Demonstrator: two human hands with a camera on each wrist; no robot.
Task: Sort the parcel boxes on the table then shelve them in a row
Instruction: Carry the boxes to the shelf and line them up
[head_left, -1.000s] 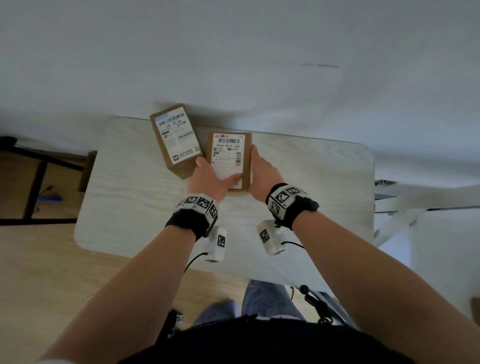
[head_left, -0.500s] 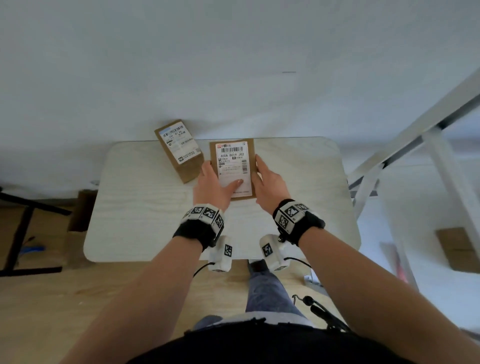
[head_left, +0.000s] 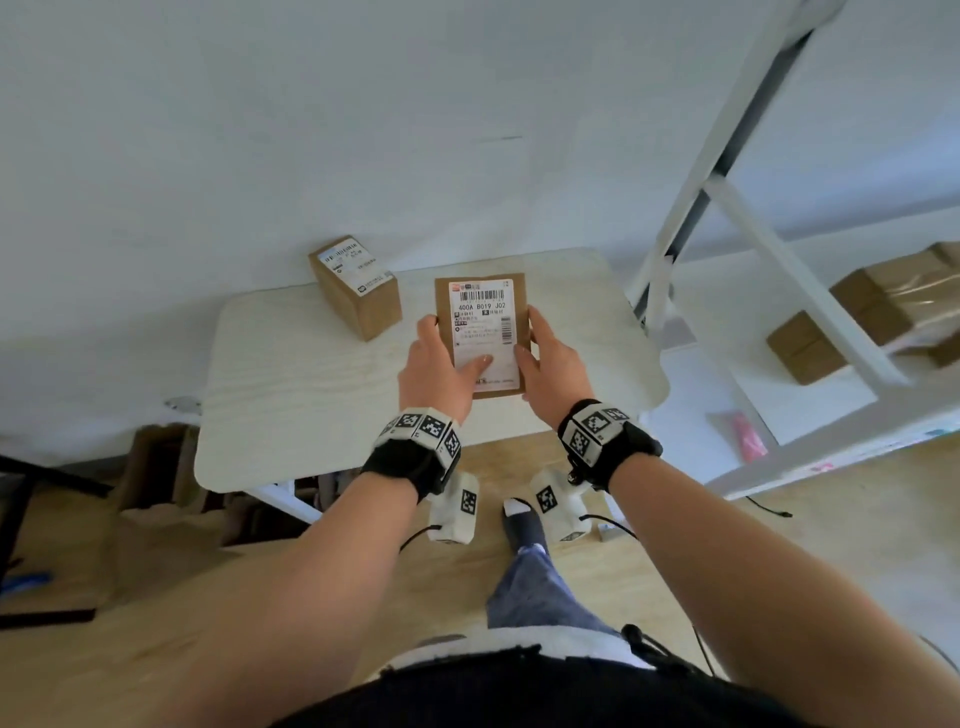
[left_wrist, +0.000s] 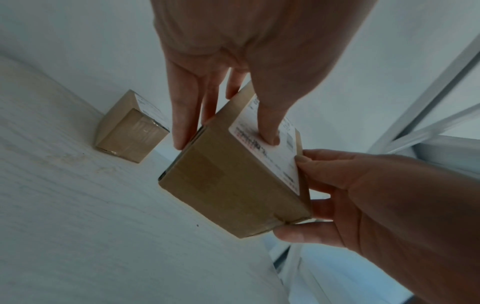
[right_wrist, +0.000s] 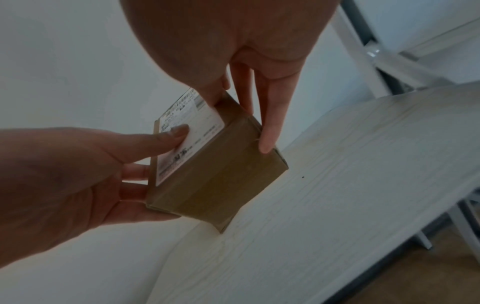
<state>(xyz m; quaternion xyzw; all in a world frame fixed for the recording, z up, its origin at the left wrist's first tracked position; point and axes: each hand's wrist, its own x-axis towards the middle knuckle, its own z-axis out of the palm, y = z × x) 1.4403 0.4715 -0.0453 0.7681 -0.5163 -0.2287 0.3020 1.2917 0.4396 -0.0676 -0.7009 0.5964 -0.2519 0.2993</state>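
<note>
Head view showed you holding one parcel box (head_left: 480, 338) between both hands above the white table (head_left: 322, 384), its label face up with the barcode at the far end. Your left hand (head_left: 441, 371) gripped the box's left side, thumb laid across the label and fingers down the side wall; your right hand (head_left: 553, 364) clamped the opposite side, thumb at the label's edge and fingers wrapped under and along the right wall. From the left wrist camera, the box (left_wrist: 233, 176) was lifted clear of the table, tilted, with tape running over its brown end face. The right wrist camera showed the same box (right_wrist: 215, 164) raised off the tabletop, one lower corner nearest the surface. A second parcel box (head_left: 356, 286) stood on the table to the left of the held one, at the far edge against the wall, apart from your hands. To the right of the table stood a white shelf rack (head_left: 810, 291), with several more brown boxes (head_left: 883, 301) on it.
</note>
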